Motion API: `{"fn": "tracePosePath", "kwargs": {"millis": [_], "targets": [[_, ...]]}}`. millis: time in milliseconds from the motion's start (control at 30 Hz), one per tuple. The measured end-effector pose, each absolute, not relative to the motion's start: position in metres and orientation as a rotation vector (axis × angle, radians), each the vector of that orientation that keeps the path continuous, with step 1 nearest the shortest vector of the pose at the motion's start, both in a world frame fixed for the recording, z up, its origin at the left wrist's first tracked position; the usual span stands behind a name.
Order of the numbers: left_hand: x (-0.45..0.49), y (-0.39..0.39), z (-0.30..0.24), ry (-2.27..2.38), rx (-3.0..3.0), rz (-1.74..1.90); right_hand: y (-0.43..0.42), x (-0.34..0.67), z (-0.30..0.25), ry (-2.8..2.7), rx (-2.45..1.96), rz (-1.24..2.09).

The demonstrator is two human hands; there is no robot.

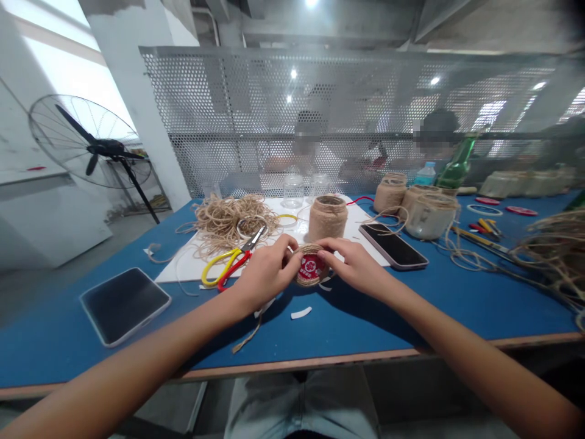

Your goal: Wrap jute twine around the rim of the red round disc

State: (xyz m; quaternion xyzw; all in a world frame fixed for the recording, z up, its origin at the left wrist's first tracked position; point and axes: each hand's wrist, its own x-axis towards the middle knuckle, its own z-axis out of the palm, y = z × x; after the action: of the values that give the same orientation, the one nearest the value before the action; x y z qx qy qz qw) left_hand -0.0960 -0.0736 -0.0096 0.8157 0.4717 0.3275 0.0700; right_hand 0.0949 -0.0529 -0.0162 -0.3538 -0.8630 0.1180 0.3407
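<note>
Far to the left of the twine-wrapped lid (311, 266), a dark-screened phone (123, 303) lies flat on the blue table (411, 305). Nearer the lid, still on its left, scissors with yellow and red handles (231, 262) rest on a white sheet (185, 269), and a loose tangle of jute twine (228, 219) lies just behind them.

The left hand (265, 274) pinches the lid's left edge between thumb and fingertips. The lid sits just above the table near its front edge. Its red face with a white pattern is turned toward the camera, and jute is wound around the rim. A small white scrap (300, 313) lies on the table just in front of the lid, and a jute-wrapped jar (326, 216) stands upright right behind it.

The right hand (356, 265) grasps the lid's right edge, fingers curled over the top. To the right of the lid a second phone (393, 245) lies face up, and beyond it stands a glass jar (429, 216) with twine wound around its upper part.
</note>
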Motion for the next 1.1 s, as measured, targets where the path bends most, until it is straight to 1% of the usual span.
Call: {"fn": "tracePosePath", "kwargs": {"millis": [333, 533, 667, 867, 1100], "targets": [[-0.0961, -0.0726, -0.0163, 1.499, 2.589, 0.806, -0.0528, 0.0932, -0.0187, -2.303, -0.923, 0.16], [-0.0951, -0.0718, -0.0179, 1.412, 2.705, 0.854, -0.0533, 0.091, -0.019, -2.346, -0.881, 0.169], [-0.0954, -0.0704, -0.0174, 1.395, 2.62, 0.851, -0.0528, 0.0916, -0.0199, -2.329, -0.881, 0.193], [-0.0988, -0.0656, -0.013, 1.43, 2.436, 0.977, -0.0512, 0.095, -0.0227, -2.28, -1.006, 0.153], [-0.0979, -0.0657, -0.0128, 1.454, 2.436, 1.016, -0.0503, 0.0962, -0.0237, -2.222, -1.046, 0.085]]}}
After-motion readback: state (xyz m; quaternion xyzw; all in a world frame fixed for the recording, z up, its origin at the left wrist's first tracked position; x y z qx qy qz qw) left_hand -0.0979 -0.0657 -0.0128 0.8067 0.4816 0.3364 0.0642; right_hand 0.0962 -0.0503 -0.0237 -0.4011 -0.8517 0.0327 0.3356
